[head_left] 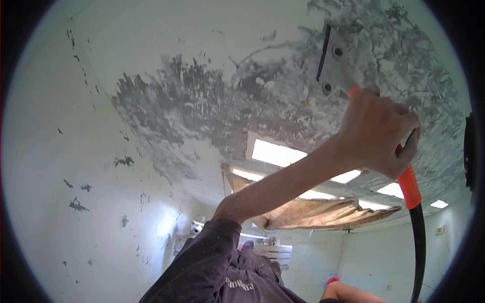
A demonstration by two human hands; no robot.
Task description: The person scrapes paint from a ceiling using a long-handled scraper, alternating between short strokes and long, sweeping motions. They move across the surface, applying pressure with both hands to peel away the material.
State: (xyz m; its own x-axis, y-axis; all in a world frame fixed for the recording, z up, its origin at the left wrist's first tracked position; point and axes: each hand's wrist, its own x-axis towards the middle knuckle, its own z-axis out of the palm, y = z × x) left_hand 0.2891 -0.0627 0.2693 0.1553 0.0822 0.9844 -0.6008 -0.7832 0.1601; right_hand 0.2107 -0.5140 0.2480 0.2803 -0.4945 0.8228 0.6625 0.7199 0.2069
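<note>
1. Orange plastic-looking handle (410, 189) of a wide scraper (339, 70): the left hand (379, 129) has its fingers wrapped around it.
2. The scraper's blade lies over a mottled grey patch (202, 96) on the pale surface; I cannot tell whether it touches.
3. A black shaft (418, 247) runs from the handle to the lower edge.
4. The right hand is out of sight, its grip unknowable.
5. Beyond, brown cloth (328, 213) hangs near bright openings (278, 153).

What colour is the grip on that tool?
The grip is bright orange-red, best seen in the head view.
</note>
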